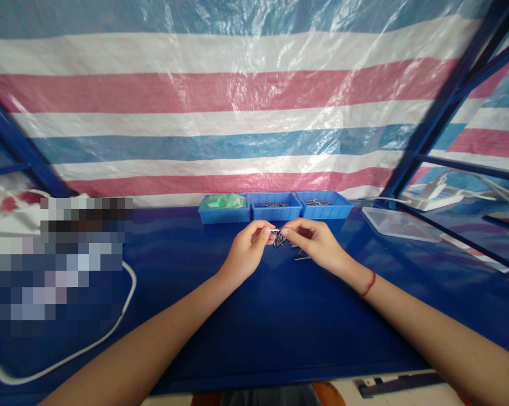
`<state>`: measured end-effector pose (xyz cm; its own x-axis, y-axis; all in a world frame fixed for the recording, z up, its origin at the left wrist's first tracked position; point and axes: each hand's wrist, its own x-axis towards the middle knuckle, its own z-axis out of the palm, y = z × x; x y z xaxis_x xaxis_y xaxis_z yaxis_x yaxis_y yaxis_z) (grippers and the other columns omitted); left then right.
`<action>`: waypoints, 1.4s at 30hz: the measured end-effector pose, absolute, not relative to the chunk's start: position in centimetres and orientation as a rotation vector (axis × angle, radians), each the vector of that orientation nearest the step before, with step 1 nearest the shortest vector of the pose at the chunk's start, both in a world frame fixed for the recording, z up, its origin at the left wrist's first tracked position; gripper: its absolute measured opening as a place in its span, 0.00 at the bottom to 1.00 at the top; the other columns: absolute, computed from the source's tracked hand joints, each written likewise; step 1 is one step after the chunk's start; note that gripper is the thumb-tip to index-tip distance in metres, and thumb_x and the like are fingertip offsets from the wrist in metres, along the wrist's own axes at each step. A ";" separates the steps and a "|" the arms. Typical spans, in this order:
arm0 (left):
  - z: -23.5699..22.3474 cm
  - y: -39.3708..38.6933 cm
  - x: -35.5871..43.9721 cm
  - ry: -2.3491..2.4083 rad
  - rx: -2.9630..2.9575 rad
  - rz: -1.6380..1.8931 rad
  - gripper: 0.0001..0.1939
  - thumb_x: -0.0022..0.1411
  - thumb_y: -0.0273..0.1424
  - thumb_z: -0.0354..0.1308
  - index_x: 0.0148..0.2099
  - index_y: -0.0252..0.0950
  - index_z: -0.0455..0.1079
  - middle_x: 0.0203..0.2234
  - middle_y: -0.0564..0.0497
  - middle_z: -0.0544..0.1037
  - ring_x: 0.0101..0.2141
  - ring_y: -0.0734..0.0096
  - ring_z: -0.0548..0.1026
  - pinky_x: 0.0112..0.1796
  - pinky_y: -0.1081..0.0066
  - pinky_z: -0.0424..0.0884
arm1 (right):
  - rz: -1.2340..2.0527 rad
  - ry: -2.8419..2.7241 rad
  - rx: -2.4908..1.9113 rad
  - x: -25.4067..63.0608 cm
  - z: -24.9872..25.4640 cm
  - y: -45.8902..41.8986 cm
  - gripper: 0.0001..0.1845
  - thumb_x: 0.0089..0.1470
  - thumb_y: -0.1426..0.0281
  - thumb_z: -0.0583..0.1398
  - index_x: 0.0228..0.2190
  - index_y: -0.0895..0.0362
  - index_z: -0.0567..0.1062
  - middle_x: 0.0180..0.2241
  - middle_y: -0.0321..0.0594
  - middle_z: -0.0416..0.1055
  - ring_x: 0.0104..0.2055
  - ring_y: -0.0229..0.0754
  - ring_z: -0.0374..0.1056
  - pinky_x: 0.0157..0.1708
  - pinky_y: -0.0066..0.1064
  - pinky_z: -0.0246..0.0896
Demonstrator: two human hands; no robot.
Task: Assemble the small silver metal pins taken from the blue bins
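Blue tabletop (254, 327). Behind it: plastic sheet (237, 93), striped red, white and blue. At its left: white cable (132, 282), looped. At its back right: translucent plastic panel (398, 223); blue metal post (435, 125).

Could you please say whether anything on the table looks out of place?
Possibly the metal pieces scattered on the table in front of the middle bin, since similar ones sit inside it; this may be deliberate.

You're in a workshop, makeshift by the look. Table (280, 327) in front of you, bins (275, 215) at its back, two holding metal parts (317, 202); metal frame (444, 110) both sides, striped tarp (237, 90) as wall.
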<state>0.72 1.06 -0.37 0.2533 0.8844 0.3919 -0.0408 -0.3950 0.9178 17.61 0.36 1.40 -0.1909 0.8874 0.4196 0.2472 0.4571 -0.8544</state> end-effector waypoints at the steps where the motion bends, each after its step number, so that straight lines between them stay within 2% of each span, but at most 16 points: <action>1: -0.4 1.0 0.7 0.808 1.618 1.266 0.13 0.61 0.38 0.52 0.39 0.33 0.67 0.34 0.48 0.76 0.35 0.71 0.75 0.40 0.67 0.73 | 0.796 -1.670 -0.981 17.6 1.4 0.3 0.13 0.46 0.60 0.62 0.28 0.58 0.75 0.25 0.38 0.73 0.26 0.36 0.67 0.29 0.30 0.63; 7: -0.5 0.7 0.9 0.822 1.621 1.180 0.10 0.56 0.36 0.57 0.35 0.33 0.66 0.29 0.50 0.75 0.32 0.72 0.75 0.38 0.69 0.71 | 0.877 -1.630 -0.925 17.1 1.9 -0.3 0.10 0.45 0.62 0.63 0.27 0.56 0.74 0.25 0.37 0.75 0.27 0.37 0.69 0.29 0.30 0.66; 11: -0.6 0.7 0.9 0.775 1.635 1.138 0.11 0.58 0.34 0.56 0.41 0.33 0.67 0.31 0.49 0.76 0.30 0.74 0.75 0.37 0.69 0.71 | 0.891 -1.641 -0.911 16.9 2.2 -0.6 0.11 0.46 0.62 0.63 0.27 0.57 0.75 0.25 0.37 0.75 0.27 0.38 0.70 0.30 0.31 0.66; 15: -0.5 0.7 0.9 0.779 1.663 1.124 0.11 0.59 0.36 0.53 0.38 0.33 0.68 0.31 0.48 0.77 0.31 0.72 0.75 0.36 0.69 0.72 | 0.873 -1.628 -0.906 17.0 2.1 -0.5 0.11 0.45 0.62 0.63 0.26 0.57 0.74 0.26 0.37 0.75 0.29 0.38 0.71 0.32 0.31 0.67; 19: -0.4 0.5 1.0 0.779 1.659 1.092 0.13 0.61 0.38 0.51 0.39 0.33 0.68 0.31 0.48 0.77 0.31 0.72 0.75 0.35 0.70 0.72 | 0.833 -1.626 -0.894 17.1 1.9 -0.5 0.11 0.45 0.62 0.64 0.25 0.57 0.74 0.25 0.37 0.75 0.28 0.38 0.70 0.32 0.31 0.66; 22: -0.3 0.4 1.0 0.800 1.676 1.105 0.12 0.59 0.37 0.54 0.40 0.33 0.69 0.31 0.49 0.76 0.31 0.72 0.75 0.35 0.71 0.71 | 0.802 -1.652 -0.894 17.2 1.8 -0.5 0.11 0.46 0.61 0.63 0.26 0.56 0.74 0.25 0.37 0.74 0.28 0.38 0.70 0.30 0.31 0.66; 29: -0.4 0.5 0.7 0.908 1.737 1.315 0.09 0.56 0.34 0.57 0.38 0.34 0.68 0.34 0.49 0.75 0.36 0.70 0.74 0.36 0.72 0.70 | 0.555 -1.867 -0.970 17.8 2.0 -0.4 0.13 0.52 0.60 0.59 0.31 0.56 0.77 0.31 0.42 0.74 0.30 0.39 0.68 0.29 0.31 0.62; 33: -0.5 0.5 0.7 0.958 1.807 1.337 0.10 0.57 0.35 0.56 0.40 0.35 0.68 0.33 0.49 0.75 0.35 0.70 0.74 0.36 0.71 0.69 | 0.499 -1.999 -0.956 17.7 1.9 -0.4 0.12 0.53 0.62 0.57 0.29 0.56 0.77 0.29 0.41 0.74 0.31 0.39 0.67 0.30 0.30 0.60; 38: -0.3 0.4 0.7 1.042 2.086 1.306 0.17 0.58 0.34 0.55 0.50 0.37 0.64 0.35 0.50 0.75 0.38 0.69 0.73 0.40 0.68 0.68 | 0.444 -1.553 -1.187 19.4 1.0 2.0 0.16 0.52 0.58 0.56 0.30 0.58 0.76 0.30 0.41 0.74 0.30 0.41 0.68 0.31 0.31 0.61; 42: -0.2 0.1 0.8 0.906 2.483 1.103 0.10 0.61 0.32 0.52 0.43 0.38 0.70 0.37 0.49 0.75 0.41 0.68 0.71 0.45 0.65 0.65 | 0.235 -1.273 -1.424 23.2 0.7 5.1 0.20 0.49 0.55 0.56 0.27 0.60 0.76 0.26 0.43 0.74 0.28 0.42 0.67 0.29 0.32 0.60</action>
<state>0.79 0.13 -0.15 0.5127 0.6439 0.5679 0.4326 -0.7651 0.4769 23.18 5.06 0.73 0.3913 0.7733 0.4989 0.5446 0.2424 -0.8029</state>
